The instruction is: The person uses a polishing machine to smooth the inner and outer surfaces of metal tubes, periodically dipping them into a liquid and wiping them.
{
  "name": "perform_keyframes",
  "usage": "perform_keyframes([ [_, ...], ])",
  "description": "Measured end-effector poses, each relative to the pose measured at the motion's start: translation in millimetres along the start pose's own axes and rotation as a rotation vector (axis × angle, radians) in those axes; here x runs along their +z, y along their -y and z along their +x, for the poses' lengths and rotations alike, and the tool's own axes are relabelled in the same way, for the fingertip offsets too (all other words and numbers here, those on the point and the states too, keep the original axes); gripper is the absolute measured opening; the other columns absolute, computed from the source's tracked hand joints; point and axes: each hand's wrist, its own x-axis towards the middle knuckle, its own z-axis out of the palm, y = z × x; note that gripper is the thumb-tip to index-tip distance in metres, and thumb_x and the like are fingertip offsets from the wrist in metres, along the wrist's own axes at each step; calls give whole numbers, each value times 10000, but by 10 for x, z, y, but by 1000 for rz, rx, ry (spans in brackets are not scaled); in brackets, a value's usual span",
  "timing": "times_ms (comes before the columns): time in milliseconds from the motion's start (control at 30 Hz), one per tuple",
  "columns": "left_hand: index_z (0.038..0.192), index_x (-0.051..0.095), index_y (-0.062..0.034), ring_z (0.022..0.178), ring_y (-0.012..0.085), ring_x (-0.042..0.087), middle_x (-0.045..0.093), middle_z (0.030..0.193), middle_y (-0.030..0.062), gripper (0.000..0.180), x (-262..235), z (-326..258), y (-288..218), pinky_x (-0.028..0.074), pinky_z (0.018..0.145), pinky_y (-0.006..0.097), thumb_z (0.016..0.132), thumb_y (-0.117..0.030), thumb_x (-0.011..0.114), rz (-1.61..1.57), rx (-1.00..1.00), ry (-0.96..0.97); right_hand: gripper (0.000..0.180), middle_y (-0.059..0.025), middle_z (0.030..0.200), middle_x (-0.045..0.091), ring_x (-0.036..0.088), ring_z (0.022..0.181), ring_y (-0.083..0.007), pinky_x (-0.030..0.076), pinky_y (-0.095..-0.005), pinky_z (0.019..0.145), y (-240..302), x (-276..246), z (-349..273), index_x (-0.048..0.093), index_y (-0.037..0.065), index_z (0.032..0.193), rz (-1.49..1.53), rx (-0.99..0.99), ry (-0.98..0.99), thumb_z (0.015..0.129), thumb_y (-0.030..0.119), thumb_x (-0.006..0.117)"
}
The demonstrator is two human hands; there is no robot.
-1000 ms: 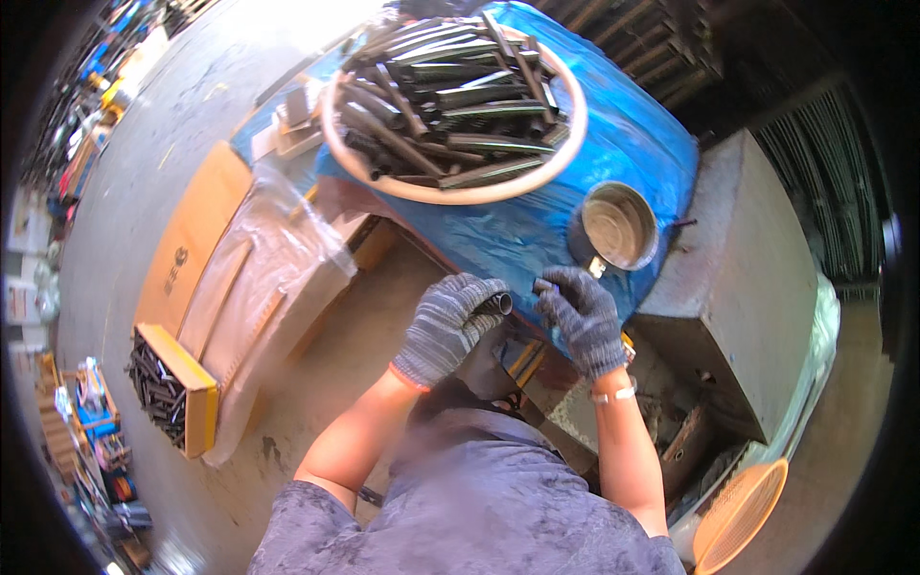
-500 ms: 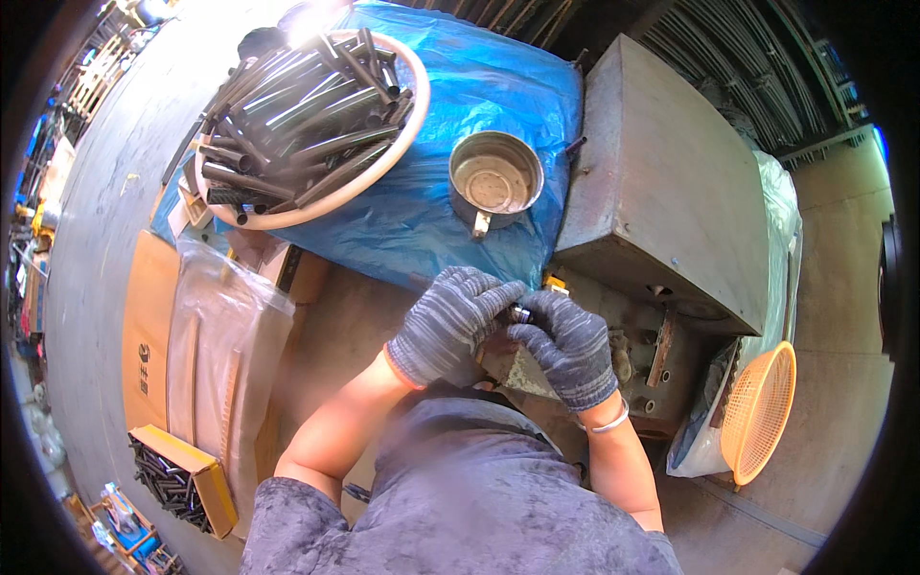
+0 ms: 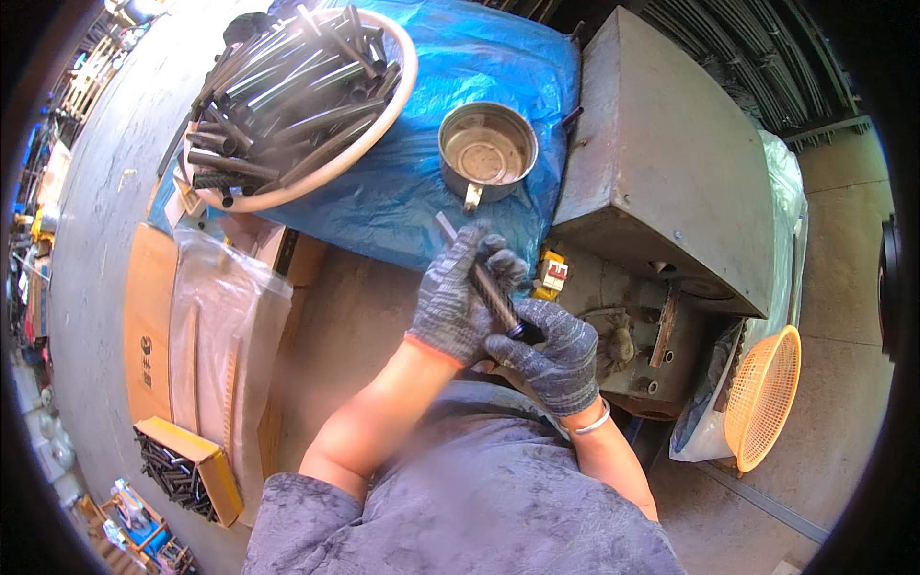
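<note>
A slim black tube (image 3: 494,295) slants between my two gloved hands, its upper end pointing up and to the left. My left hand (image 3: 455,305), in a grey striped knit glove, is wrapped round the tube's middle. At the lower end, beside a bluish shiny band, the thumb and fingers of my right hand (image 3: 556,356) are closed on the tube. Just beyond my hands, a metal mug (image 3: 458,171) stands on a blue plastic sheet (image 3: 383,218). A big pale round basin (image 3: 407,81) at the far left is heaped with similar black tubes.
Right of my hands stands a grey metal housing (image 3: 661,163), with a red-and-white switch (image 3: 553,272) near its lower left corner. An orange mesh basket (image 3: 764,401) is at the right. Cardboard (image 3: 147,326) and a box of short black pieces (image 3: 218,484) lie at the left.
The tube, mostly hidden before, now shows slanting between my hands. My left hand has turned upward around it, and my right hand has shifted slightly down. The view has shifted a little.
</note>
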Motion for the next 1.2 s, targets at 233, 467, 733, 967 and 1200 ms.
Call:
perform_keyframes([
  [233, 1074, 510, -87, 594, 99, 479, 482, 748, -10, 200, -196, 124, 55, 448, 514, 270, 952, -232, 574, 14, -76, 137, 341, -70, 957, 684, 620, 877, -117, 509, -268, 804, -134, -19, -175, 646, -26, 1065, 493, 399, 76, 740, -49, 745],
  [467, 1071, 529, -70, 588, 122, 478, 485, 713, -1, 312, -224, 200, 110, 406, 491, 283, 972, -362, 480, 58, -152, 19, 309, -57, 943, 682, 619, 870, -116, 507, -274, 798, -282, 1, -201, 654, -20, 1044, 263, 324, 94, 749, -43, 742],
  [733, 1035, 524, -62, 649, 175, 519, 522, 789, 47, 216, -257, 215, 159, 474, 575, 332, 948, -260, 523, -20, -189, 37, 372, -67, 919, 673, 611, 825, -104, 530, -265, 711, -371, 90, -260, 596, -26, 1137, 540, 350, 15, 794, 9, 734],
  [967, 933, 463, -104, 657, 178, 533, 515, 809, 62, 137, -210, 172, 155, 485, 576, 311, 946, -192, 568, 145, -83, 49, 394, -87, 993, 661, 641, 867, -140, 547, -287, 780, -330, 3, -234, 570, -38, 1156, 500, 390, 88, 786, -60, 704],
  [1200, 1132, 508, -66, 715, 192, 542, 528, 849, 69, 236, -259, 200, 86, 503, 639, 342, 939, -190, 563, -34, -261, 190, 367, -89, 957, 682, 625, 799, -107, 545, -270, 702, -463, 37, -291, 581, -40, 1164, 485, 342, 39, 819, -9, 703],
])
